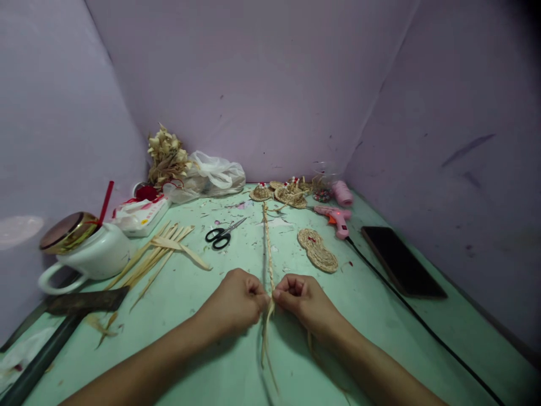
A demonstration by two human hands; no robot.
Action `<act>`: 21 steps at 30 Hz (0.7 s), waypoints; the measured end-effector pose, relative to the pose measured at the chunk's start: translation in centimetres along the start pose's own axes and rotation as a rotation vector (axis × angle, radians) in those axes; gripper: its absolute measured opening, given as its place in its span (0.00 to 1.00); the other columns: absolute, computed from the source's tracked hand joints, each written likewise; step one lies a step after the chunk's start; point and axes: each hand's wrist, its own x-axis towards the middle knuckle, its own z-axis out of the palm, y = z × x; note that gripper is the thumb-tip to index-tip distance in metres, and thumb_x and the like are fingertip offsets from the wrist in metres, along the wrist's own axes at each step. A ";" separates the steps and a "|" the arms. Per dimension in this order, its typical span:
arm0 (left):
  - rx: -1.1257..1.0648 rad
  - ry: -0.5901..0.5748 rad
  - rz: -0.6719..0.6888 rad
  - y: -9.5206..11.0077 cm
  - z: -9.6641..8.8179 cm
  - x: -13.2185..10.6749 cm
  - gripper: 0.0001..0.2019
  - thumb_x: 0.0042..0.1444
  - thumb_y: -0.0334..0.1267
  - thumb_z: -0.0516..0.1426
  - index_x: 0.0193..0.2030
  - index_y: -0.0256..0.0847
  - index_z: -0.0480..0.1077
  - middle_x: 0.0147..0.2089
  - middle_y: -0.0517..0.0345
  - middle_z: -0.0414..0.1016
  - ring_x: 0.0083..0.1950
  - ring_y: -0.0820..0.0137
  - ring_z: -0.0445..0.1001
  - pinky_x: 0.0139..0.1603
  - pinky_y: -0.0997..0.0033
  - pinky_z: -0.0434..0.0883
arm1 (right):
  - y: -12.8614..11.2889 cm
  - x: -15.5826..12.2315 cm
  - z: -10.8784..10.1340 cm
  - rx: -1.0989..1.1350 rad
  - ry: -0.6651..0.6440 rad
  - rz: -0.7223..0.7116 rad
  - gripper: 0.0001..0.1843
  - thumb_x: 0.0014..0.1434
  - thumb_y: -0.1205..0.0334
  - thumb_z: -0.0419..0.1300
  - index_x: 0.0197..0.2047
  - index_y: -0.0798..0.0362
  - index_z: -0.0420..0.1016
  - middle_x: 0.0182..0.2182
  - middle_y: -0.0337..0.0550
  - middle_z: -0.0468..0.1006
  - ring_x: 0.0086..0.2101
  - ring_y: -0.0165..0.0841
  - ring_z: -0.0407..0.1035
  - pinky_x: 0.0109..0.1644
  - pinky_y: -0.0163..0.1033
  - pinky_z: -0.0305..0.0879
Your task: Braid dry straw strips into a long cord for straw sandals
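Observation:
A long straw braid (pixel 267 237) lies on the green table (pixel 211 349), running from the far middle toward me. My left hand (pixel 236 301) and my right hand (pixel 302 301) meet at its near end, both closed in a pinch on the strands. Loose unbraided strands (pixel 266 344) hang down below my fingers.
Black scissors (pixel 222 235) and a bundle of flat straw strips (pixel 160 254) lie left of the braid. A woven double-oval mat (pixel 318 251), a pink glue gun (pixel 336 219) with its black cord (pixel 422 324) and a dark phone (pixel 401 261) lie right. A white jug (pixel 91 254) stands far left; woven pieces (pixel 287 193) sit at the back.

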 end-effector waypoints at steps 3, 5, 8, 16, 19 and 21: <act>0.212 0.099 0.081 0.5 0.5 -1.2 0.11 0.44 0.38 0.49 0.17 0.36 0.64 0.16 0.61 0.60 0.19 0.77 0.56 0.20 0.76 0.51 | 0.0 -0.2 0.2 0.053 -0.005 -0.015 0.08 0.40 0.65 0.61 0.19 0.57 0.65 0.14 0.36 0.67 0.17 0.21 0.53 0.21 0.30 0.45; 0.375 0.151 0.140 0.8 1.3 -2.0 0.12 0.48 0.38 0.47 0.20 0.37 0.66 0.19 0.57 0.65 0.21 0.74 0.60 0.22 0.74 0.52 | -0.1 -0.3 0.3 0.099 -0.003 -0.020 0.08 0.40 0.64 0.61 0.19 0.57 0.66 0.14 0.37 0.67 0.17 0.22 0.54 0.21 0.30 0.46; 0.602 0.143 0.173 1.1 2.8 -2.9 0.13 0.51 0.37 0.45 0.31 0.36 0.69 0.25 0.49 0.71 0.26 0.66 0.67 0.27 0.69 0.56 | -0.1 -0.5 0.4 0.166 0.003 0.014 0.09 0.40 0.62 0.62 0.19 0.57 0.66 0.13 0.35 0.65 0.17 0.22 0.54 0.21 0.30 0.47; 0.803 -0.008 0.254 1.1 4.3 -3.2 0.15 0.46 0.28 0.46 0.39 0.32 0.69 0.32 0.42 0.73 0.29 0.61 0.70 0.29 0.66 0.59 | -0.3 -0.5 0.2 0.228 -0.083 0.092 0.09 0.38 0.64 0.63 0.21 0.58 0.66 0.17 0.40 0.70 0.19 0.24 0.60 0.24 0.31 0.52; 0.628 -0.090 0.328 1.5 2.0 -3.1 0.10 0.49 0.35 0.49 0.28 0.36 0.70 0.24 0.52 0.71 0.24 0.69 0.66 0.25 0.73 0.57 | -0.4 -0.4 0.0 0.219 -0.086 0.107 0.10 0.37 0.63 0.63 0.22 0.59 0.66 0.16 0.38 0.69 0.17 0.22 0.57 0.22 0.30 0.49; 0.473 -0.036 0.354 1.4 -0.9 -2.2 0.13 0.51 0.38 0.48 0.24 0.38 0.70 0.20 0.58 0.68 0.21 0.75 0.62 0.24 0.76 0.55 | -0.3 -0.4 -0.1 0.207 -0.092 0.099 0.10 0.37 0.63 0.63 0.22 0.59 0.66 0.15 0.37 0.69 0.16 0.21 0.56 0.21 0.29 0.46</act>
